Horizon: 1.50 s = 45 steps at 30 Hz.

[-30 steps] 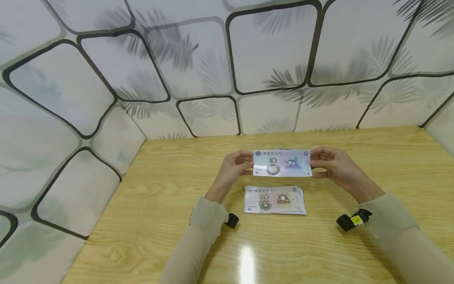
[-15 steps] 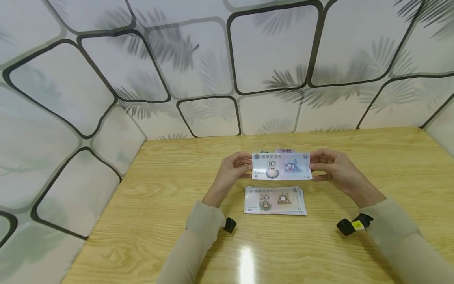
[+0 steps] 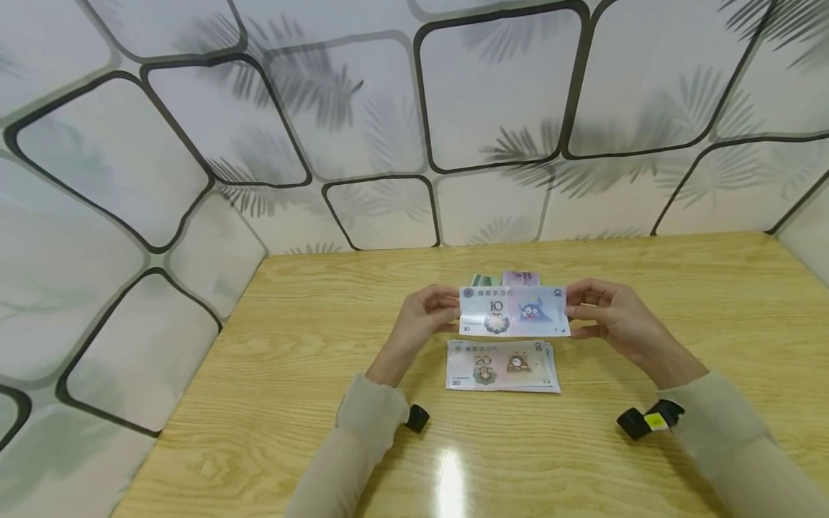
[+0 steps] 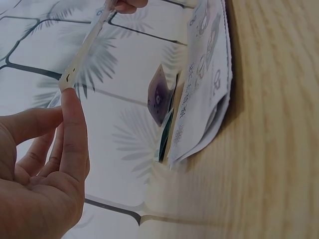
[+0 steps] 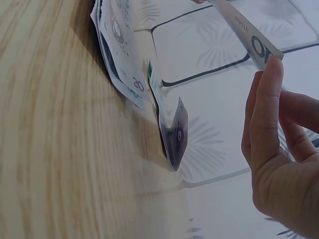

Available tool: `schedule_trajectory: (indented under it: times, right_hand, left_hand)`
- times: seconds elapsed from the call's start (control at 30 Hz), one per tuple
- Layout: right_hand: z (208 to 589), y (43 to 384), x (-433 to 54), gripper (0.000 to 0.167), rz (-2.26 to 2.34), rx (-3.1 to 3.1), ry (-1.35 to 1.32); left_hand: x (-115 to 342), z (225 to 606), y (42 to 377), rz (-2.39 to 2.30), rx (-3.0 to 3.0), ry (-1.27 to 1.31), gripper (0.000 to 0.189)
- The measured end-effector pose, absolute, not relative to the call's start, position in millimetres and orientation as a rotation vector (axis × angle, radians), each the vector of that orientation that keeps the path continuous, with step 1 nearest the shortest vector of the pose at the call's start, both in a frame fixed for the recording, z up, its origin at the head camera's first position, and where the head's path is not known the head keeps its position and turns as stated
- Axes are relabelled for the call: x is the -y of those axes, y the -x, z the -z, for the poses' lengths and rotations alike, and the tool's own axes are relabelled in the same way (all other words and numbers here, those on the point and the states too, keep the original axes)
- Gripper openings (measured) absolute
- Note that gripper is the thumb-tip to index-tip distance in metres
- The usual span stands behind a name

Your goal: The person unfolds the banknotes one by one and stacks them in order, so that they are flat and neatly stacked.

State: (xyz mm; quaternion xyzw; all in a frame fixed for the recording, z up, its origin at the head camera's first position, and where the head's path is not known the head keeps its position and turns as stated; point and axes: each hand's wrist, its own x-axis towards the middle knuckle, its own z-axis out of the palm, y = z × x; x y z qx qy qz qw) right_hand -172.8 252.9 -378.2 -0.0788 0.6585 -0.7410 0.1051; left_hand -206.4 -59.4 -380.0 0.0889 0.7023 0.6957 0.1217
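Note:
A play banknote [image 3: 513, 312] marked 10, pale with a blue cartoon creature, is stretched flat between my two hands above the table. My left hand [image 3: 422, 320] pinches its left end between thumb and fingers, and my right hand [image 3: 609, 316] pinches the right end. In the right wrist view the note's underside [image 5: 249, 32] shows the word YUAN. Just below the note, nearer to me, lies a stack of banknotes [image 3: 501, 367] with a 20 note on top. Behind it, partly covered, are a green note [image 3: 486, 280] and a purple note [image 3: 520, 278], the purple one bent upward in the wrist views.
The wooden table [image 3: 291, 345] runs back to a patterned wall [image 3: 492, 93] with dark outlines and leaf prints. Another wall stands along the left side. Black wrist cameras [image 3: 417, 418] hang under both cuffs.
Both hands have lowered the 10 note toward me, nearer to the stack. More of the green and purple notes behind it has come into sight. The stack has stayed in place.

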Motion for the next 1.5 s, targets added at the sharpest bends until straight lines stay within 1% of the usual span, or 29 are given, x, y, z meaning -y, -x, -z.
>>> schedule_trajectory:
  times: [0.43,0.77,0.97,1.5]
  right_hand:
    - [377.5,163.9,-252.0,0.019,2.1,-1.993,0.252]
    - [382.5,159.6,-252.7,0.027,2.133,-1.917,0.305]
    - [385.2,157.7,-252.0,0.029,2.137,-1.87,0.348]
    - [386.8,157.5,-248.8,0.023,2.056,-1.879,0.392]
  left_hand:
    - [63.4,381.4,197.9,-2.014,-2.036,-0.269,0.028]
    - [67.0,381.0,187.2,-2.012,-2.037,-0.31,0.026]
    - [69.0,383.8,183.0,-2.002,-2.042,-0.285,0.028]
    - [74.2,384.3,176.7,-1.96,-2.033,-0.254,0.026]
